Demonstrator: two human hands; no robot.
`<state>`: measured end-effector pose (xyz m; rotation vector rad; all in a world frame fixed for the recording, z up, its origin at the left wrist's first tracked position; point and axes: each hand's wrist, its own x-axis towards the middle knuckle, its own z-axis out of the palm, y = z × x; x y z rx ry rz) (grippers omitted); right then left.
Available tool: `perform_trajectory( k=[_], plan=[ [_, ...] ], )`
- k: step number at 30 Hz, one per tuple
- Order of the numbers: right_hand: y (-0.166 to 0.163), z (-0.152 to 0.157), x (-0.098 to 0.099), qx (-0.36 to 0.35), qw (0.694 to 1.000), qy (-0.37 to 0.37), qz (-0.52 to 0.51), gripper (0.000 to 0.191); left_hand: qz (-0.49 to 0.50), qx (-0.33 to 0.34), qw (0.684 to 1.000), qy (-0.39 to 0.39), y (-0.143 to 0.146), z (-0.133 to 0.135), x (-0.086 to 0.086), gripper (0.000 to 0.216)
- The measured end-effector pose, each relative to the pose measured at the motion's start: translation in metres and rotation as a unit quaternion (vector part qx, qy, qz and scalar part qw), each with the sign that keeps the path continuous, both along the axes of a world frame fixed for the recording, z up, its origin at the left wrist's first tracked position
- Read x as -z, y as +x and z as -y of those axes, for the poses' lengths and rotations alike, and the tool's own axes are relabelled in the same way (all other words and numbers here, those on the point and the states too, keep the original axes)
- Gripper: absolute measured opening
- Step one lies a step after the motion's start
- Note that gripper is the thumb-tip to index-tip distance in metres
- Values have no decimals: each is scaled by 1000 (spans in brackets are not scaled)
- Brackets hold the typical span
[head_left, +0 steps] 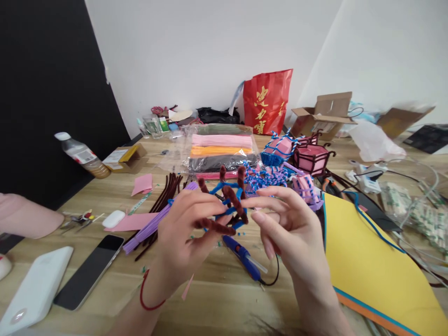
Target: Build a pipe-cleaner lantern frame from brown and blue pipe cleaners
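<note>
A small frame of bent brown and blue pipe cleaners [235, 198] is held up over the table, its brown tips curling upward. My left hand [187, 228], with a red cord on the wrist, closes its thumb and fingers around the frame's left side. At the right side my right hand [287, 219] has its fingers loosely bent and apart; a fingertip reaches the frame's edge, and whether it presses on it I cannot tell. Below the frame lies a blue glue gun [245, 259]. Purple pipe cleaners [150, 226] and brown pipe cleaners [164, 198] lie beside my left hand.
Finished lantern shapes [311, 157] and a blue-purple pipe cleaner heap [264, 179] lie behind my right hand. Yellow foam sheets [371, 252] cover the right. A phone [90, 270], a white power bank [38, 284] and a bottle [82, 156] are left. A red bag [269, 102] stands behind.
</note>
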<state>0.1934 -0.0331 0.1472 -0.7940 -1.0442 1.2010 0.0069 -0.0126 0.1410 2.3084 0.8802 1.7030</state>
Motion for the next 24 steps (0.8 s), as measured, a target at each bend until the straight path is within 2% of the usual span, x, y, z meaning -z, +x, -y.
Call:
perform_trajectory(
  k=[3, 6, 8, 13, 16, 20, 24],
  plan=[
    [-4, 0, 0, -41, 997, -27, -59, 29, -55, -4, 995, 82, 3, -2, 0, 11],
    [-5, -2, 1, -78, 991, -43, -96, 32, -73, 0, 993, 94, 6, -4, 2, 14],
    [-5, -3, 2, -80, 991, -42, -99, 31, -89, 16, 994, 59, 5, -4, 1, 16],
    [-5, -2, 2, 12, 999, -22, -40, 30, -174, 79, 979, -71, -4, -7, -6, 31],
    [-6, -1, 2, 39, 999, -5, -13, 29, -138, 115, 976, -125, -6, -9, -6, 31],
    [-7, -1, 1, 27, 1000, -2, 0, 28, -68, 132, 967, -206, -2, -9, -3, 24],
    [-4, 2, -1, 4, 1000, -10, 5, 26, -43, 130, 965, -224, 0, -9, -2, 21]
  ],
)
